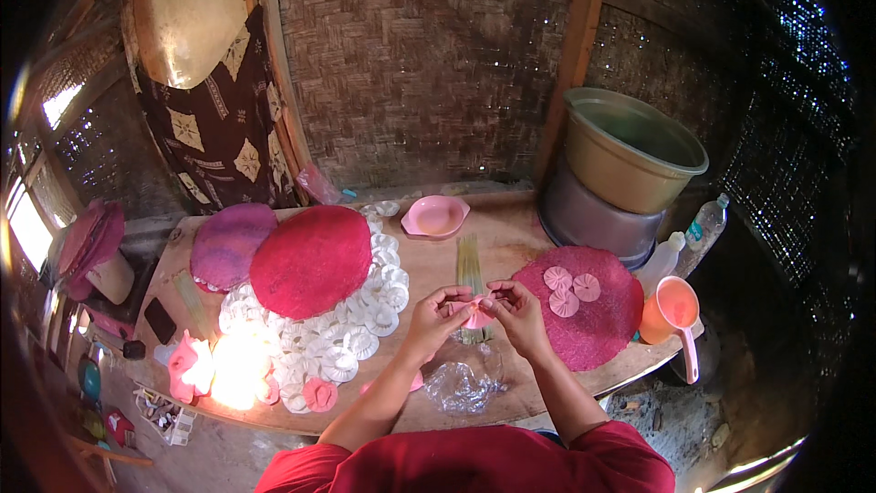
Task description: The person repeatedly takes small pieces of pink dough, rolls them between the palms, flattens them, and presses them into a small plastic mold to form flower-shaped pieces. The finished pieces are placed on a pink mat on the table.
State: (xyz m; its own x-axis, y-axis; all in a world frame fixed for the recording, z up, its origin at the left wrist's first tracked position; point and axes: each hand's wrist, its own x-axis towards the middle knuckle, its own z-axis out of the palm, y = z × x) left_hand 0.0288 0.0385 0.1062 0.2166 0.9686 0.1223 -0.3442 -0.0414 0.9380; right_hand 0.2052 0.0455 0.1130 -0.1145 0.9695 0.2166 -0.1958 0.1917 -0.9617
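Both hands meet over the near middle of a wooden table. Between their fingertips is a small pink pleated round; my left hand pinches its left side and my right hand its right. Just beyond, a bundle of thin greenish strips lies lengthwise, partly hidden by the hands. Crumpled clear plastic rests below them. To the right, several similar pink rounds sit on a dark pink disc. A heap of white pleated rounds spreads to the left, partly under a large red disc.
A pink dish stands at the back. Stacked basins, plastic bottles and an orange dipper line the right. Farther left are a purple disc and a dark phone. Woven walls enclose the table's far side.
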